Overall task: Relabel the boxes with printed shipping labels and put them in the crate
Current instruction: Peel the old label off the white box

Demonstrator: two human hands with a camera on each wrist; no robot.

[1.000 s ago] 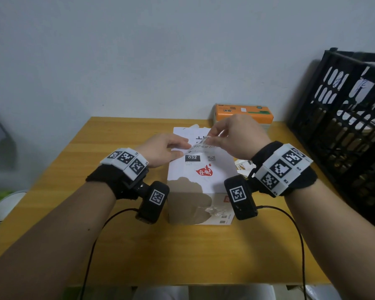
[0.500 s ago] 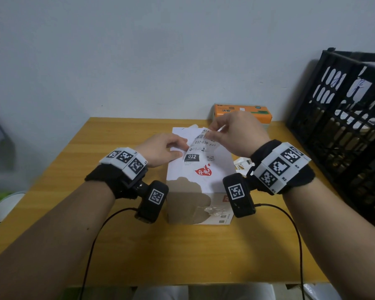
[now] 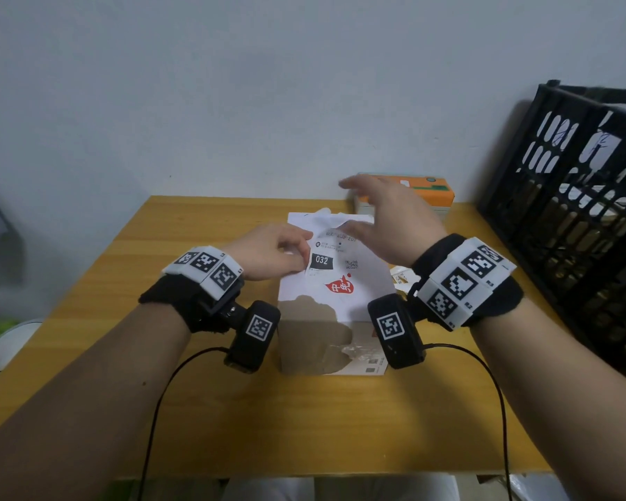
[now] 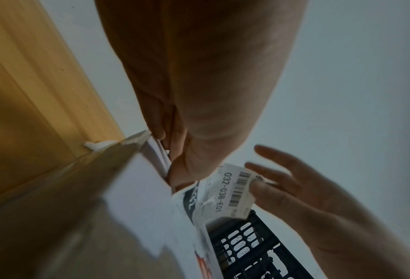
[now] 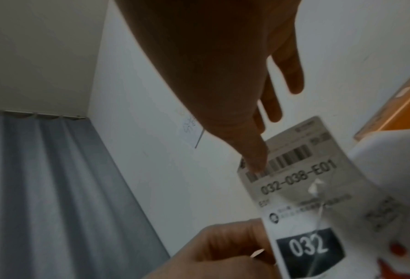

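Pinching the label (image 3: 331, 256) with our left hand (image 3: 273, 253), right hand (image 3: 387, 220) spread loose above; we should smooth it flat onto the box (image 3: 335, 309).

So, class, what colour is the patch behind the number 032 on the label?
Black, with white digits, on the label; clearest in the right wrist view.

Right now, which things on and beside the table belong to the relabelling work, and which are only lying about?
Belonging to the job:
- white-and-brown cardboard box
- white printed shipping label marked 032, half peeled
- black slatted plastic crate
- left hand, pinching the label
- right hand, open

Lying about:
- orange rectangular box by the wall
- small printed scraps on the wooden table
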